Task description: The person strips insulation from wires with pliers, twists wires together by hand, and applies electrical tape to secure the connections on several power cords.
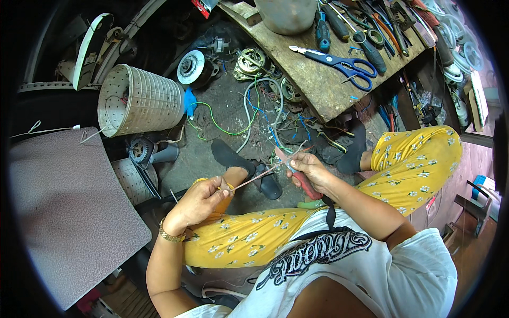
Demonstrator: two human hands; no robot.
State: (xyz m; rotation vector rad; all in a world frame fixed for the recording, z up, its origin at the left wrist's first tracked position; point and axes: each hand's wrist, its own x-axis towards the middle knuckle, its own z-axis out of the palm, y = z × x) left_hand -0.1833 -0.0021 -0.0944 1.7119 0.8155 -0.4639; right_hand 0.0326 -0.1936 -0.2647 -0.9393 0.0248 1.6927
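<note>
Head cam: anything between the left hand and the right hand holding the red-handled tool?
Only the thin pale wire spans from the left hand to the red-handled tool in the right hand; black sandals lie below.

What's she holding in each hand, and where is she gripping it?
The left hand pinches a thin wire near its end. The right hand grips a red-handled cutting tool by its handle, blade against the wire.

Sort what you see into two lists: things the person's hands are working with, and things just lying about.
In use:
- left hand, pinching a thin wire
- right hand, gripping a red-handled tool at the wire

Lying about:
- blue-handled scissors on the wooden board
- screwdrivers
- perforated drum
- motor parts
- loose wires on the floor
</note>
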